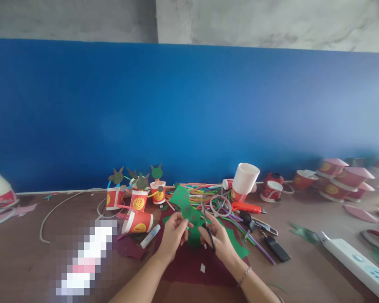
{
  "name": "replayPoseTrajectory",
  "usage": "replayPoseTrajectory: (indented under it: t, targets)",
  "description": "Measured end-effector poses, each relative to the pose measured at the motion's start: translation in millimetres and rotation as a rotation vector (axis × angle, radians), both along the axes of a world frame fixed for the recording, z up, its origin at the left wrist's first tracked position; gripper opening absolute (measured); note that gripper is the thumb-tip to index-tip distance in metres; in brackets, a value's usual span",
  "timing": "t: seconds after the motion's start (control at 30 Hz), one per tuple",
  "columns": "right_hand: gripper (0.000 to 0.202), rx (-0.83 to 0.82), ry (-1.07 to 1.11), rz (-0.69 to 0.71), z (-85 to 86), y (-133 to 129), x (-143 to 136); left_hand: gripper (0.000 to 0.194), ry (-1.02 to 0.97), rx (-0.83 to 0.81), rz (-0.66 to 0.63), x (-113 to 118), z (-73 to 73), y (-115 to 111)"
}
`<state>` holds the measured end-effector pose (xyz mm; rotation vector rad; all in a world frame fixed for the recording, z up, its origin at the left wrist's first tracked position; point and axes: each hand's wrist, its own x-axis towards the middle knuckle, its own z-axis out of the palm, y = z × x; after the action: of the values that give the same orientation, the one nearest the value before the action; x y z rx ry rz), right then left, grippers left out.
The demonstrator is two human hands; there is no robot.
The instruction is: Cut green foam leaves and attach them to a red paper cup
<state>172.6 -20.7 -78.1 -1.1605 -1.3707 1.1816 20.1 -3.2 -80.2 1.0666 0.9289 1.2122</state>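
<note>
Gripping slim scissors with black loop handles (210,235) in the right hand (222,240), and pinching thumb and fingers of the left hand (173,235) together, apparently on a small bit of green paper. Holding both hands near each other but apart. Seemingly standing partway through the cutting, judging by a small white paper scrap (202,267) nearer than the hands and a flat green paper sheet with dark rounded marks (180,196) looking only partly trimmed. Probably counting as done, beyond the left hand, upright red-and-white paper cups (158,192) with eared green-and-brown paper cut-outs (157,172). Seemingly leaving the green sheet to trim and, left of the left hand, a tipped red-and-white paper cup (140,221) without a visible cut-out. Working with the green sheet between and just beyond the hands, above a dark red paper sheet (183,270). Not showing clearly whether the pinched bit is joining the sheet.
</note>
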Motion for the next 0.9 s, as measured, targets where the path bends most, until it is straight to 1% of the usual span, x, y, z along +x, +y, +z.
replayPoseTrajectory:
  t: [0.07,0.17,0.23,0.3,0.43,0.53,0.6,0.67,0.77,0.9]
  targets:
    - [0.037,-0.046,0.049,0.008,4.1,1,1,0.025,0.021,0.004,-0.073,2,1.0,-3]
    - [0.037,-0.068,0.059,0.027,6.7,1,4,0.027,0.055,-0.006,-0.169,4,2.2,-6]
    - [0.037,-0.074,0.050,0.031,5.3,2,6,0.028,0.048,-0.026,-0.177,4,2.7,-6]
    - [0.037,-0.069,0.037,0.036,3.3,3,6,0.030,0.016,-0.048,-0.150,3,3.0,-5]
    - [0.034,-0.062,0.056,0.070,3.0,3,3,0.031,-0.014,-0.060,-0.013,0,3.0,-1]
    - [0.035,-0.102,0.042,0.134,4.4,1,1,0.038,-0.013,-0.055,0.111,-2,3.5,1]
    - [0.036,-0.133,0.003,0.185,4.7,-1,-1,0.039,-0.038,-0.063,0.165,-2,3.8,1]
    - [0.036,-0.150,-0.025,0.231,4.7,-3,-4,0.039,-0.051,-0.076,0.180,-2,3.7,0]
    - [0.036,-0.147,-0.033,0.270,4.9,-6,-7,0.039,-0.041,-0.069,0.166,0,3.3,-2]
    - [0.034,-0.124,-0.039,0.269,6.2,-7,-9,0.040,-0.014,-0.061,0.118,2,4.2,-5]
